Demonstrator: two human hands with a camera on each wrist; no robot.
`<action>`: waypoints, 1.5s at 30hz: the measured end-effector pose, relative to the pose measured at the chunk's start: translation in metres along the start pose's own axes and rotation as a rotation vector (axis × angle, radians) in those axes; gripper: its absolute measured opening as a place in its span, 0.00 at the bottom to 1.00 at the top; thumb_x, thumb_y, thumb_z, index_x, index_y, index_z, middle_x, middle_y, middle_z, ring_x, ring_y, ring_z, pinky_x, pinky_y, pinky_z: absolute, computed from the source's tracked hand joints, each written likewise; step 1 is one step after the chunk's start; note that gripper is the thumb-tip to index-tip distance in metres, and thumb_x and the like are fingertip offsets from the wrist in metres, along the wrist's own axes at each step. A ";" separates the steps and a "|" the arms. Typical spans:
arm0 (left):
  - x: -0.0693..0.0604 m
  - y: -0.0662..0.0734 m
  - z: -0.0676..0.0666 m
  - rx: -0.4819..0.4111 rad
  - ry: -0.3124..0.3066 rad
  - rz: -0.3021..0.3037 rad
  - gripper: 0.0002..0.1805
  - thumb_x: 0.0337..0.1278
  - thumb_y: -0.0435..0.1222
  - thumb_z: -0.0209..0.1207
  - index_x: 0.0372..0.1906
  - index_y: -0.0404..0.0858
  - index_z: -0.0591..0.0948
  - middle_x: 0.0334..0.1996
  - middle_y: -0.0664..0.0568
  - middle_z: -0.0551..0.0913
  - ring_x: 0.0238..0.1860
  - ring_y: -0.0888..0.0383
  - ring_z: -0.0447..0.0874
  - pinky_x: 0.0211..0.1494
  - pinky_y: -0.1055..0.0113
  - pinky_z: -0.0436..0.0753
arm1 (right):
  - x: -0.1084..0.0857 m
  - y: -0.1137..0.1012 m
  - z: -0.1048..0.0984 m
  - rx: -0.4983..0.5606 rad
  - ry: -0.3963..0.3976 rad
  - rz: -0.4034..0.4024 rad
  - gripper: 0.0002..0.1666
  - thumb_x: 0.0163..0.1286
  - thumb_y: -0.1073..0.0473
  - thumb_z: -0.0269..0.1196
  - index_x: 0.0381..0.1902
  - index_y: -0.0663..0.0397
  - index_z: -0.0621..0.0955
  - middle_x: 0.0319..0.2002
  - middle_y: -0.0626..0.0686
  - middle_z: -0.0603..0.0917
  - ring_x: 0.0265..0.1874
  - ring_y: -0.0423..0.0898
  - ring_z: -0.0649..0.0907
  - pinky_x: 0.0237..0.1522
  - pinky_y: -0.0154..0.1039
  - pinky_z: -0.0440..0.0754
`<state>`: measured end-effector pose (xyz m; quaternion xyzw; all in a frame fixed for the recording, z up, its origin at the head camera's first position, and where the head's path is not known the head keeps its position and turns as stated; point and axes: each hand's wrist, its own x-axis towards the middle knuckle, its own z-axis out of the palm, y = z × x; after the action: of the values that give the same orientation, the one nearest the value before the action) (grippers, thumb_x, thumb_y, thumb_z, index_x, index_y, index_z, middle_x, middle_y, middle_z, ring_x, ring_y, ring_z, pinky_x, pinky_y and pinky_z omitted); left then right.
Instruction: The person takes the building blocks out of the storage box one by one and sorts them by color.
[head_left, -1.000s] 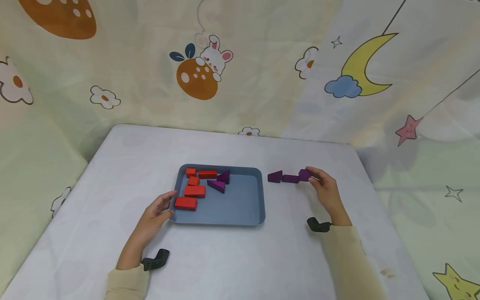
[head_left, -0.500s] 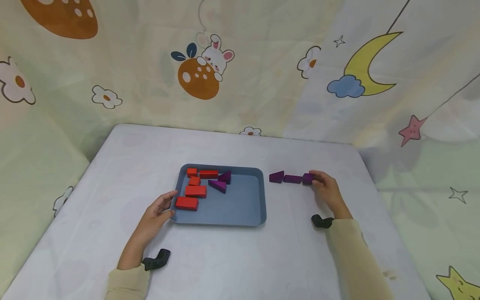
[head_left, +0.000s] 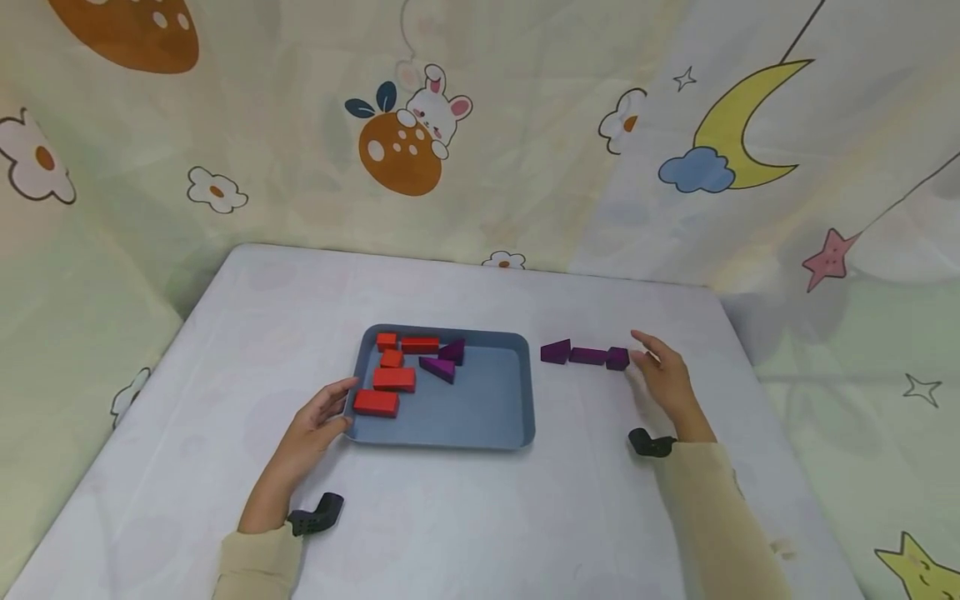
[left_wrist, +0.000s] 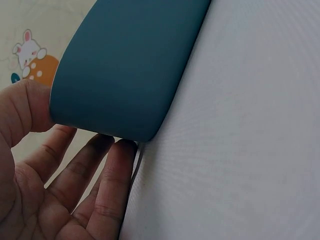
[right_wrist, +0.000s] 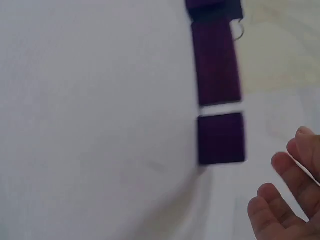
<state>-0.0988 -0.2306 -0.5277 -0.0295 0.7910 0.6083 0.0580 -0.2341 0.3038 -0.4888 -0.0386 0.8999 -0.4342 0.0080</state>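
My left hand [head_left: 315, 422] rests at the left end of a blue-grey tray [head_left: 465, 435], its thumb and extended fingertips touching the outer wall. In the left wrist view, the fingers [left_wrist: 110, 200] lie against the tray's corner. Red blocks [head_left: 394, 380] and two purple wedge blocks [head_left: 437, 368] lie inside the tray. To its right, a purple tapered block [head_left: 556, 352], a purple bar block [head_left: 588, 356] and a small purple block [head_left: 617, 358] form a row on the table. Beside the row's right end is my right hand [head_left: 667, 379], fingers spread and holding nothing; a gap shows in the right wrist view.
A white cloth covers the table [head_left: 480, 525]. Behind it hangs a printed fabric backdrop [head_left: 525, 150]. Each wrist wears a black camera, one on the left [head_left: 317, 514] and one on the right [head_left: 651, 443].
My right hand lowered the small purple block to the end of the row, let go of it and moved off to the right. The left hand stayed at the tray.
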 end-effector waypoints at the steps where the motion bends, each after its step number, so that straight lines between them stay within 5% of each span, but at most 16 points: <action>1: 0.000 0.000 0.000 0.002 -0.001 -0.002 0.34 0.72 0.23 0.53 0.81 0.32 0.67 0.81 0.35 0.66 0.80 0.34 0.65 0.59 0.83 0.72 | -0.001 -0.005 0.000 0.001 0.016 -0.013 0.28 0.85 0.65 0.56 0.77 0.71 0.70 0.78 0.72 0.68 0.79 0.70 0.65 0.76 0.57 0.66; 9: 0.001 0.000 0.000 -0.002 0.001 0.003 0.34 0.71 0.23 0.52 0.80 0.31 0.67 0.81 0.34 0.65 0.80 0.33 0.65 0.59 0.82 0.72 | -0.010 -0.051 0.019 0.097 0.037 -0.062 0.28 0.81 0.66 0.63 0.75 0.70 0.73 0.71 0.71 0.77 0.73 0.66 0.76 0.63 0.23 0.74; 12: 0.001 0.000 0.001 -0.002 0.000 0.006 0.34 0.71 0.23 0.52 0.80 0.30 0.67 0.81 0.34 0.65 0.80 0.32 0.65 0.59 0.82 0.72 | -0.008 -0.063 0.031 0.163 0.024 -0.101 0.28 0.79 0.68 0.64 0.73 0.71 0.75 0.69 0.71 0.79 0.70 0.65 0.78 0.58 0.18 0.74; 25: 0.003 -0.002 0.000 0.016 0.001 0.004 0.34 0.71 0.24 0.53 0.81 0.32 0.68 0.82 0.35 0.65 0.80 0.33 0.65 0.66 0.71 0.74 | 0.009 -0.100 0.090 0.313 -0.076 -0.165 0.24 0.76 0.71 0.66 0.67 0.73 0.79 0.65 0.70 0.82 0.67 0.65 0.80 0.58 0.24 0.78; 33: 0.001 -0.002 0.000 0.023 0.008 -0.007 0.34 0.72 0.23 0.53 0.81 0.33 0.68 0.82 0.36 0.65 0.80 0.33 0.65 0.69 0.64 0.75 | 0.018 -0.114 0.126 0.333 -0.187 -0.181 0.22 0.74 0.70 0.68 0.64 0.72 0.82 0.62 0.69 0.84 0.64 0.64 0.83 0.66 0.45 0.82; 39: 0.000 -0.001 0.001 0.020 0.007 -0.009 0.33 0.72 0.23 0.52 0.81 0.33 0.68 0.82 0.36 0.65 0.80 0.34 0.65 0.72 0.57 0.75 | 0.023 -0.124 0.147 0.363 -0.268 -0.146 0.24 0.74 0.71 0.68 0.65 0.71 0.81 0.64 0.69 0.84 0.64 0.64 0.84 0.67 0.52 0.81; 45: 0.001 -0.002 0.001 0.008 0.009 -0.001 0.33 0.72 0.23 0.52 0.81 0.33 0.68 0.82 0.36 0.65 0.81 0.34 0.64 0.65 0.75 0.74 | 0.028 -0.127 0.165 0.340 -0.309 -0.131 0.25 0.72 0.72 0.69 0.65 0.71 0.81 0.65 0.69 0.83 0.65 0.65 0.84 0.68 0.55 0.80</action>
<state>-0.0992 -0.2304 -0.5295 -0.0324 0.7935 0.6052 0.0551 -0.2463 0.0941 -0.4917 -0.1609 0.7975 -0.5681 0.1241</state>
